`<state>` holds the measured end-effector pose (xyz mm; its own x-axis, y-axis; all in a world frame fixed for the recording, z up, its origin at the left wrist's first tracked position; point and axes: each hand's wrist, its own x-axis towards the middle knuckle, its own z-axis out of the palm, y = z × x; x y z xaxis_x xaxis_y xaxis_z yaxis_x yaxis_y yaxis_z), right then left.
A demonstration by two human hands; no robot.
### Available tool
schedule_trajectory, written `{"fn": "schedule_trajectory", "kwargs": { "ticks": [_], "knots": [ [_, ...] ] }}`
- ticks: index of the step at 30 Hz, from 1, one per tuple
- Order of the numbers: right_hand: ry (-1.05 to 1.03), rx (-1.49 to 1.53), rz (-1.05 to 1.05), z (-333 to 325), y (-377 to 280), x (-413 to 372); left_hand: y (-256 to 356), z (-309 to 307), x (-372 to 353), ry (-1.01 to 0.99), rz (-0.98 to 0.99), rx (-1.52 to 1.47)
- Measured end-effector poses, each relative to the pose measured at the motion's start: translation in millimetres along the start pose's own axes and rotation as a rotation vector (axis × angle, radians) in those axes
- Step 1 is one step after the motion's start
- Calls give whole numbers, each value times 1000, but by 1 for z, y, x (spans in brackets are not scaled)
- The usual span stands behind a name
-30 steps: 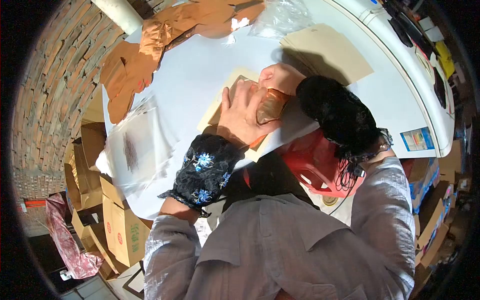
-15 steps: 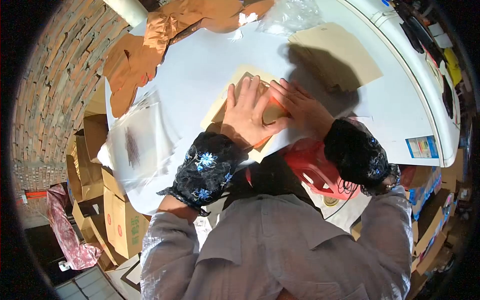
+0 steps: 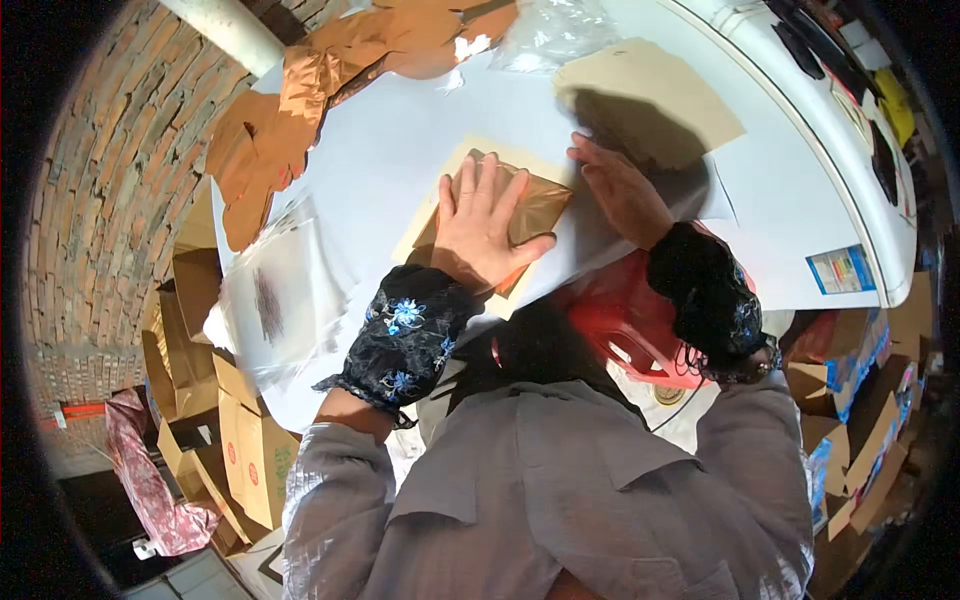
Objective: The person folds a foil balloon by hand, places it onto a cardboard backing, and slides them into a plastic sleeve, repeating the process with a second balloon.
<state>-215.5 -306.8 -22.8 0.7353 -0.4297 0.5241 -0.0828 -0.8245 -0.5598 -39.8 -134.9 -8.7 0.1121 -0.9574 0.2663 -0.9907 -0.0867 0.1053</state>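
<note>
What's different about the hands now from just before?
The right hand was on the shiny brown sheet just before; now it has come off and moved to the right, clear of it. The left hand is still spread flat on the sheet. The clear plastic sleeves stayed at the left.

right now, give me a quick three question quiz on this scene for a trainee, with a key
1. Which lies beneath the spread left hand?
a) clear plastic sleeves
b) copper-coloured foil
c) a red plastic stool
2. True or false: the right hand is apart from the left hand.
3. Fill in: the black lace cuff on the left forearm carries ___ flowers.

Key: 1 b; 2 true; 3 blue
</note>
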Motion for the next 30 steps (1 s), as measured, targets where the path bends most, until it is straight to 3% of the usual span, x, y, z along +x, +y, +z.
{"fn": "schedule_trajectory", "kwargs": {
  "ticks": [4,7,10,16,22,25,30],
  "knots": [
    [16,-102,-154,-2,-4,7,2,-1,1,-39,-6,18],
    [-20,-70,-27,7,-2,9,-2,2,2,-46,-7,14],
    [-178,66,237,5,-8,19,-2,6,0,-34,-14,27],
    [14,-187,37,15,3,27,-1,6,1,6,-29,19],
    [-78,-236,-126,13,11,36,3,-1,1,-79,-77,66],
    [-363,-371,78,6,2,53,5,1,1,-62,-79,81],
    [-263,-131,266,17,16,53,7,3,1,-58,-82,105]
  ]
}}
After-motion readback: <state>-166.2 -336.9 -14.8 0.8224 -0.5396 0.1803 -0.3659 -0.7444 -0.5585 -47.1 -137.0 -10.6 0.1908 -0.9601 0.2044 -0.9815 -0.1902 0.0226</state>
